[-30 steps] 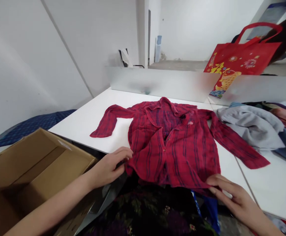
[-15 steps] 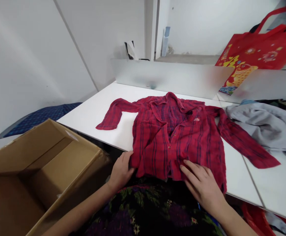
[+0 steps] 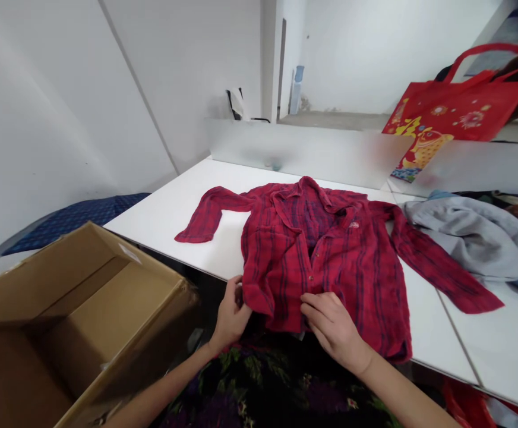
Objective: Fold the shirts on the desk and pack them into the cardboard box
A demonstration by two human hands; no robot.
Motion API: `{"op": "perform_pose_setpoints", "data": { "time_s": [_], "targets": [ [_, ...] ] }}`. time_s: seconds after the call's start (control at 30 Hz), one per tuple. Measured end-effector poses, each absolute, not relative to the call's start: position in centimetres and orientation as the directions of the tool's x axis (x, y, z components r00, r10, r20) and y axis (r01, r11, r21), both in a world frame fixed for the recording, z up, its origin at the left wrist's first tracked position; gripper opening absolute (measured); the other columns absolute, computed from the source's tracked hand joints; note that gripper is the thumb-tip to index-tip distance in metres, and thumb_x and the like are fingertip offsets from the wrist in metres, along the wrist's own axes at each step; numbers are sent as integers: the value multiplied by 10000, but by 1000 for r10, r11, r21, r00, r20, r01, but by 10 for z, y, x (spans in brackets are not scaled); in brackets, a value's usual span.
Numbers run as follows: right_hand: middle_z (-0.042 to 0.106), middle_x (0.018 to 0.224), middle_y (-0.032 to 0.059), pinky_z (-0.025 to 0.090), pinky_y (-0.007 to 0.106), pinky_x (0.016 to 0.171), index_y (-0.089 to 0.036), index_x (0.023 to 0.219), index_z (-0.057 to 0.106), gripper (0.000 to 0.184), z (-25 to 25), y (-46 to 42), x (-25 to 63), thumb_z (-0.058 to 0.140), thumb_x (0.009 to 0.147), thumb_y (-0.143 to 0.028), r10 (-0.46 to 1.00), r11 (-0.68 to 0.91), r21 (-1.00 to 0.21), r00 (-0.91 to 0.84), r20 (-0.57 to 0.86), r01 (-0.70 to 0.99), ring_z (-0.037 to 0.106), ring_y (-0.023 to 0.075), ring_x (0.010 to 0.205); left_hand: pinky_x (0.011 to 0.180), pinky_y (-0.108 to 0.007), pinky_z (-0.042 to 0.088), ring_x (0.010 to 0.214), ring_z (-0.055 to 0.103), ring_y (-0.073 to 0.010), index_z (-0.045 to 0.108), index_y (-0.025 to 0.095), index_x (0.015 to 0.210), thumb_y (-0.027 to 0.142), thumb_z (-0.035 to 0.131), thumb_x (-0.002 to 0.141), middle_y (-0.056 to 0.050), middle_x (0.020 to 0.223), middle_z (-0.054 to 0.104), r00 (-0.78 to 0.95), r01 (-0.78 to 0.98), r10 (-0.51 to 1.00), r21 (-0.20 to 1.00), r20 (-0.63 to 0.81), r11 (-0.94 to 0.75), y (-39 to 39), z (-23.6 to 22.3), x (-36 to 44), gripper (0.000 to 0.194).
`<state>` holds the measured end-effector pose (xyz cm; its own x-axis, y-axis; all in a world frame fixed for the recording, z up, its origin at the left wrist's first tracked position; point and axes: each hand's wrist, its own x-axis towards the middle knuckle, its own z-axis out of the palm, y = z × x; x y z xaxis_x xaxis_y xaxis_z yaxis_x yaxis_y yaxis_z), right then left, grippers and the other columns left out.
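A red and navy plaid shirt (image 3: 361,279) lies front side up on the white table (image 3: 188,193), collar at the far side and both sleeves spread out. Its lower hem hangs at the near edge. My left hand (image 3: 232,312) pinches the hem at the shirt's left lower corner, thumb and fingers closed on the cloth. With bent fingers, my right hand (image 3: 334,327) grips the front placket near the hem, below a button. The fingertips of that hand are partly hidden in the fabric.
An open cardboard box (image 3: 147,297) stands at the lower left. Grey cloth (image 3: 468,232) and other garments are piled at the right. A red bag (image 3: 459,113) hangs over the frosted partition (image 3: 330,151). A dark blue checked umbrella-like item (image 3: 76,220) lies behind the box.
My right hand has moved left along the hem to the placket and closed on it. My left hand has shifted slightly right, lifting the shirt's corner a little.
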<state>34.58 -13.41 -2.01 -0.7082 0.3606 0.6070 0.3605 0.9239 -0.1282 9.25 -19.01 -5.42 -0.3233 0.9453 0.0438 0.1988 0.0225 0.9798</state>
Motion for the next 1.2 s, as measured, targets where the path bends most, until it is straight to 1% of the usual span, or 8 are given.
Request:
{"op": "perform_pose_setpoints", "data": {
  "time_s": [0.27, 0.4, 0.5, 0.63, 0.73, 0.8, 1.0, 1.2],
  "targets": [
    [670, 1168, 88, 477, 386, 938, -231, 1124, 617, 234, 9, -147, 358, 464, 955, -179, 464, 875, -370, -763, 451, 313, 627, 191, 1061, 769, -273, 504, 873, 618, -170, 583, 200, 1077, 313, 600, 840, -27, 991, 662, -507, 3, 847, 983, 161, -185, -194, -28, 71, 263],
    [671, 1186, 75, 482, 373, 967, -253, 1200, 617, 266, 2, -150, 374, 513, 955, -258, 580, 809, -389, -704, 409, 440, 631, 192, 1098, 834, -306, 499, 939, 626, -200, 601, 193, 1088, 282, 570, 817, -42, 1025, 669, -463, 238, 866, 968, 191, -87, -200, -38, 31, 287],
    [679, 1058, 84, 515, 378, 888, -237, 1076, 637, 187, -4, -152, 404, 504, 950, -274, 762, 625, -467, -359, 538, 626, 646, 220, 1002, 893, -373, 487, 952, 629, -231, 605, 199, 1096, 249, 540, 812, -61, 1015, 654, -437, 519, 871, 854, 224, 41, -209, -57, 4, 295],
    [634, 920, 62, 520, 344, 708, -234, 977, 607, 175, -9, -166, 453, 527, 931, -383, 863, 274, -533, 40, 504, 801, 617, 203, 789, 970, -432, 453, 1039, 596, -269, 618, 205, 994, 272, 634, 804, -99, 1036, 632, -347, 787, 787, 615, 510, -52, -225, -68, 5, 202],
    [633, 967, 69, 522, 349, 718, -229, 973, 610, 289, -16, -184, 476, 624, 854, -493, 911, 261, -548, -15, 412, 795, 620, 214, 822, 1024, -449, 415, 1118, 584, -301, 640, 225, 974, 338, 788, 718, -101, 1066, 656, -95, 832, 820, 497, 564, -246, -225, -64, 27, 316],
    [640, 1002, 85, 522, 373, 786, -221, 952, 622, 381, -26, -196, 481, 679, 785, -558, 917, 247, -551, -7, 400, 797, 629, 243, 901, 1026, -454, 407, 1138, 574, -312, 634, 217, 992, 391, 790, 722, -109, 1082, 653, -118, 819, 834, 527, 539, -225, -218, -60, 39, 356],
    [694, 813, 62, 534, 333, 707, -166, 919, 673, 434, -57, -224, 474, 666, 788, -579, 775, -200, -814, 597, 210, 546, 648, 222, 753, 861, -364, 500, 906, 619, -223, 585, 183, 1056, 517, 633, 832, -58, 972, 639, -543, 469, 826, 871, 152, 148, -197, -55, 47, 405],
    [657, 1114, 78, 554, 384, 819, -170, 1133, 638, 363, -64, -233, 451, 619, 900, -448, 902, -77, -973, 432, 26, 218, 632, 232, 974, 774, -345, 576, 821, 689, -198, 630, 186, 1023, 427, 746, 750, -25, 921, 720, -390, -210, 873, 951, -294, 227, -191, -54, 57, 382]
  ]
}}
